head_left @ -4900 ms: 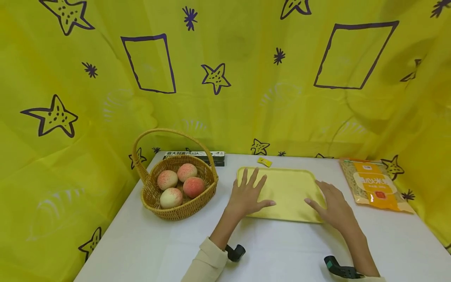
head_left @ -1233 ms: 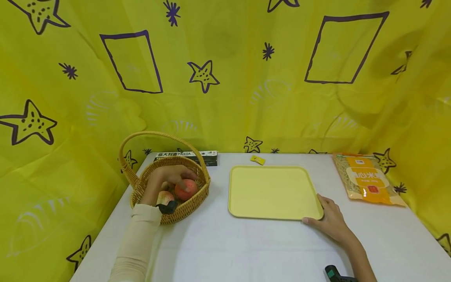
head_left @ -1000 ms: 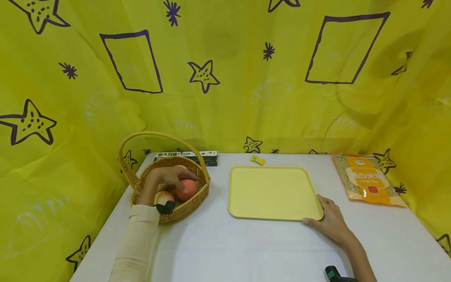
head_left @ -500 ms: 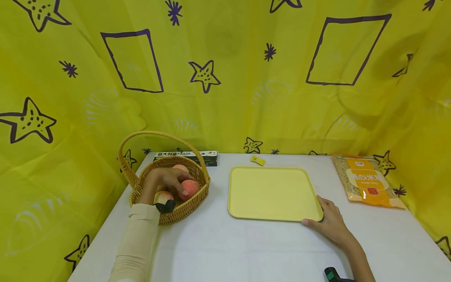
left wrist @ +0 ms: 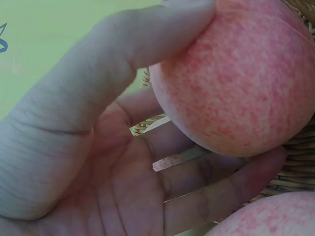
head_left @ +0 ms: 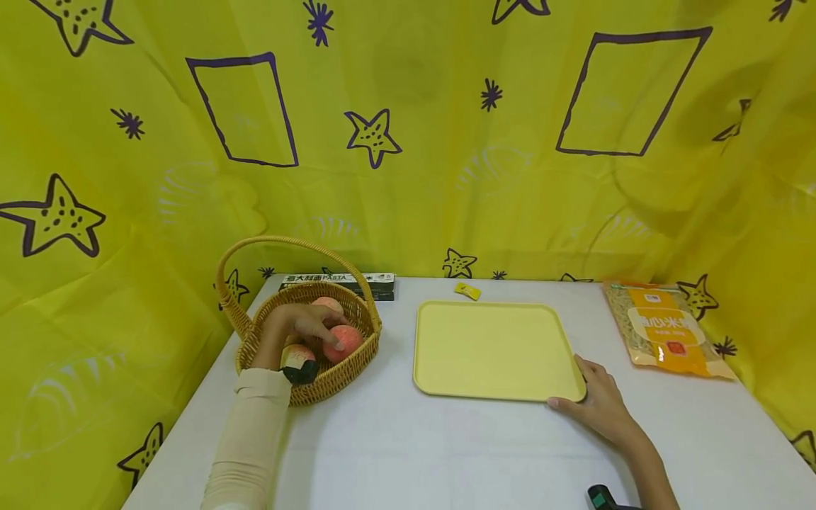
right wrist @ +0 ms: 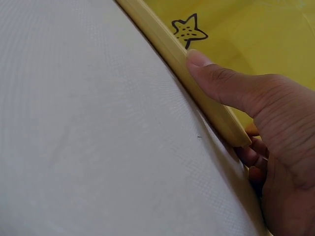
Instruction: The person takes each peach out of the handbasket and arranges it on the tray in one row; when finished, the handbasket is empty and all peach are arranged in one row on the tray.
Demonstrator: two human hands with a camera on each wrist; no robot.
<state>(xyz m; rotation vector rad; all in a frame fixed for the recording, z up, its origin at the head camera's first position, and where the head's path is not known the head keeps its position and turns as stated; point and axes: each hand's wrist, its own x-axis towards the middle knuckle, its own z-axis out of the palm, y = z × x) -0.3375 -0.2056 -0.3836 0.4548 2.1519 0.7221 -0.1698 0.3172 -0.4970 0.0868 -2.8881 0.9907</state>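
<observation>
Inside a wicker basket (head_left: 331, 386) with a tall handle, my left hand (head_left: 299, 322) grips a reddish peach (head_left: 344, 345). The left wrist view shows the thumb against one side of this peach (left wrist: 241, 78) and fingers along its other side. A paler peach (head_left: 296, 356) lies under the wrist and another (head_left: 328, 304) behind the fingers; the hand hides part of the basket's contents. At the near right corner of a flat yellow tray (head_left: 491, 350), my right hand (head_left: 602, 404) holds the edge. In the right wrist view its thumb presses the rim (right wrist: 197, 96), with fingers curled at the corner.
Behind the basket lies a dark pasta box (head_left: 376, 285). A small yellow packet (head_left: 468, 290) sits beyond the tray, and a noodle bag (head_left: 666, 329) lies at the right. A yellow patterned curtain (head_left: 421, 198) closes off the back and sides of the white table (head_left: 408, 453).
Both hands were spread over the tray at first. The left hand has moved into the basket and taken hold of the peach, nudging it slightly right; the right has moved to the tray's near corner.
</observation>
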